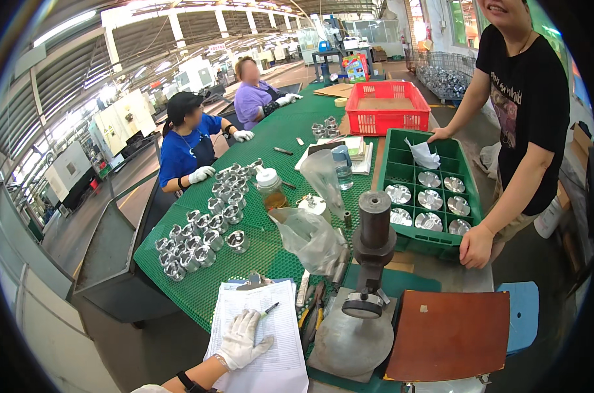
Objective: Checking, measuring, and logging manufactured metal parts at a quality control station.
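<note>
My left hand, in a white glove, lies palm down on printed sheets held by a clipboard. Its fingers are stretched out and the thumb is spread to the right. By the fingertips a pen rests on the paper; I cannot tell whether they touch it. Right of the clipboard are pliers and a dark metal stand over a round plate. Beyond the clipboard, several shiny metal parts stand grouped on the green mat. My right hand is out of view.
Plastic bags, a jar and a water bottle stand mid-table. At right, a person grips a green divided crate holding metal discs. A red crate is behind. Two gloved people sit across the table.
</note>
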Motion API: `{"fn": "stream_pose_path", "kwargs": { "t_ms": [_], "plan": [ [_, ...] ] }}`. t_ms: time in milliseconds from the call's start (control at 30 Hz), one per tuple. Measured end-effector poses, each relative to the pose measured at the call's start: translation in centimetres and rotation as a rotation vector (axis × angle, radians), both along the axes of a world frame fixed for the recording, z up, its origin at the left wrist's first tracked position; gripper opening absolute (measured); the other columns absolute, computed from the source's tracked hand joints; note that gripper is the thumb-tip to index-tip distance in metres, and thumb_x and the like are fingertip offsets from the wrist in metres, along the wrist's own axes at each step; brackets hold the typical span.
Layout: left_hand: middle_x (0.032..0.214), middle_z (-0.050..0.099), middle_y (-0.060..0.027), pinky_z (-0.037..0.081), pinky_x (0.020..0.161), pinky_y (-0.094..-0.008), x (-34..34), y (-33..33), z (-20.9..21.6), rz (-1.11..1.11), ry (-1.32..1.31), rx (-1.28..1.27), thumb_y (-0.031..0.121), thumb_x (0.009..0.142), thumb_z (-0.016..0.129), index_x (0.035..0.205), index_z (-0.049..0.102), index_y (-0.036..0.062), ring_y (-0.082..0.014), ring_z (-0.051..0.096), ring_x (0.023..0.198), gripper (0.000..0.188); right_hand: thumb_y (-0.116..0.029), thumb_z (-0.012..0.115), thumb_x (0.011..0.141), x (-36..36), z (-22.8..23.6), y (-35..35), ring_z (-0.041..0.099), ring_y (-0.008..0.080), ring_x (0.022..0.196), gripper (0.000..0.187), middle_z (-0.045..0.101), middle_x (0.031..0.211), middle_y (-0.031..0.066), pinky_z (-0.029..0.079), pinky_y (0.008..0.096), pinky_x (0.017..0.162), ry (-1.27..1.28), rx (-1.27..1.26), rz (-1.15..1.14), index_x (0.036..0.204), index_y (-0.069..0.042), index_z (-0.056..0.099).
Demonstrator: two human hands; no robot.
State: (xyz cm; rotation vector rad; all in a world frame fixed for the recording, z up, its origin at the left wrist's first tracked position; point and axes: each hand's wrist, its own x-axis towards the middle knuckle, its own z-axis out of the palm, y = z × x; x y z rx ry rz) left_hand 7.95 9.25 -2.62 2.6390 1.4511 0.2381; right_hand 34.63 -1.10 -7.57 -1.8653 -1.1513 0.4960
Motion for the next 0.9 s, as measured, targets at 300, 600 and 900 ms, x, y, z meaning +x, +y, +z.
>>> {"fn": "stream_pose_path", "kwargs": {
  "t_ms": [300,600,900],
  "plan": [
    [0.132,0.046,-0.0291,0.029,0.108,-0.0498,-0.44,-0.18,-0.40,-0.024,-0.006,0.097,0.052,0.086,0.055,0.133,0.041,-0.0065,-0.0427,0.043,0.126,0.076,-0.021,0.064,0.088,-0.27,-0.15,0.14,0.056,0.0196,0.058,0.018,0.064,0.072,0.0082,0.046,0.0331,0.055,-0.016,-0.006,0.004,0.092,-0.004,0.064],
    [0.131,0.047,-0.0299,0.027,0.109,-0.0489,-0.34,-0.19,-0.06,-0.025,-0.039,0.052,0.052,0.087,0.053,0.133,0.040,-0.0086,-0.0447,0.042,0.125,0.078,-0.021,0.064,0.088,-0.37,-0.29,0.09,0.057,0.0201,0.059,0.018,0.065,0.073,0.0088,0.046,0.0333,0.056,-0.027,-0.006,0.015,0.094,-0.004,0.064],
    [0.133,0.045,-0.0303,0.026,0.110,-0.0492,-0.16,0.63,-0.41,-0.033,-0.031,0.050,0.053,0.086,0.053,0.133,0.039,-0.0103,-0.0437,0.040,0.127,0.080,-0.020,0.063,0.088,0.25,-0.49,0.63,0.058,0.0207,0.060,0.018,0.065,0.074,0.0095,0.046,0.0336,0.056,-0.040,0.009,-0.006,0.096,-0.004,0.064]
  ]
}}
